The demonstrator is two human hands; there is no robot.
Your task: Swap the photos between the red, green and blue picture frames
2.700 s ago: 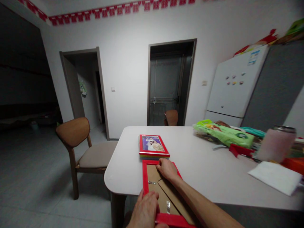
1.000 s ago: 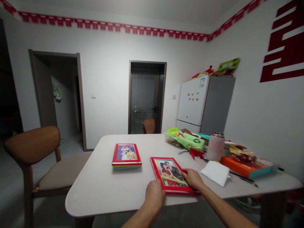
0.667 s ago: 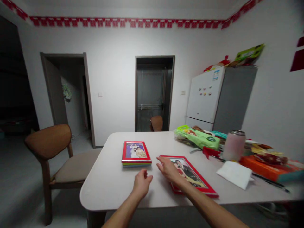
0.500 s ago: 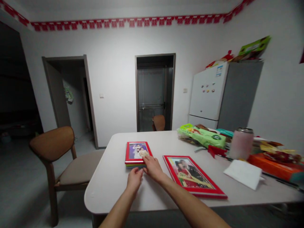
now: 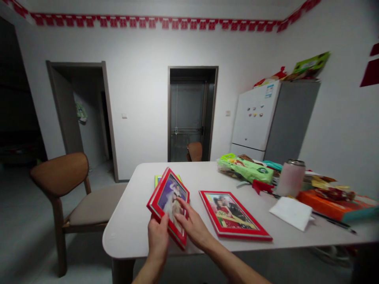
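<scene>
A small red picture frame (image 5: 155, 197) with a photo in it is tilted up off the table in front of me. My left hand (image 5: 158, 238) grips its lower left edge, thumb on the front and fingers behind. Across its right edge lies my right hand (image 5: 192, 225), thumb and fingertips touching the photo; any fingers behind are hidden. A yellow-green picture frame (image 5: 157, 180) lies flat behind it, mostly covered from view. To the right, a larger red picture frame (image 5: 225, 232) rests face up on the white table (image 5: 127, 221).
On the table's right side are a green package (image 5: 254, 171), a pink bottle (image 5: 291, 179), a folded white tissue (image 5: 291, 213), an orange box (image 5: 325, 205) and a black pen (image 5: 334, 223). A brown chair (image 5: 62, 169) stands left of the table.
The small red picture frame has been lifted off the stack and tilted toward me, uncovering the yellow-green frame. My left hand has taken hold of its edge.
</scene>
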